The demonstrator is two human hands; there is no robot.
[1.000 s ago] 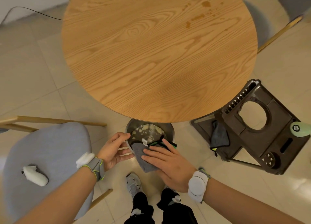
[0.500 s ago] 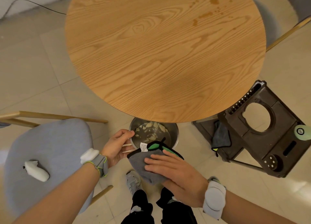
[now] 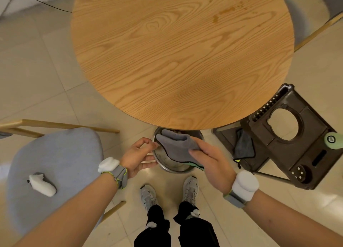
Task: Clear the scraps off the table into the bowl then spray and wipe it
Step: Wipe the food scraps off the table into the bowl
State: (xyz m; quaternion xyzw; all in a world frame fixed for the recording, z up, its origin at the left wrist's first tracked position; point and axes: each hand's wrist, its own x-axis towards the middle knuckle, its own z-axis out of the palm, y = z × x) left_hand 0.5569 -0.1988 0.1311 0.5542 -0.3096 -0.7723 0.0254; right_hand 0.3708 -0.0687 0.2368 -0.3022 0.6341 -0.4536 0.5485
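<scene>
**Bowl held under the table edge, cloth over its mouth**

At lower centre of the frame the metal bowl (image 3: pixel 168 165) sits just below the near rim of the round wooden table (image 3: pixel 181 61), tucked partly under it. That spot looks chosen so scraps pushed off the edge drop straight in. The left hand (image 3: pixel 138 156) steadies it: fingers (image 3: pixel 148 156) closed on the bowl's left rim, thumb above and the rest beneath.

The right hand (image 3: pixel 209 158) pinches the grey cloth (image 3: pixel 178 146), which drapes across the bowl's mouth and hides most of what is inside, probably to shake clinging crumbs loose over the bowl rather than the floor.

The tabletop shows no loose scraps, only brown stains (image 3: pixel 228 7) in the upper right, so sweeping seems about done, with spraying and wiping left. At right of the frame stands a dark stool (image 3: pixel 297 144) with a second cloth (image 3: pixel 243 147) on it, and a green object (image 3: pixel 334 140) at the edge, possibly the spray bottle.
</scene>
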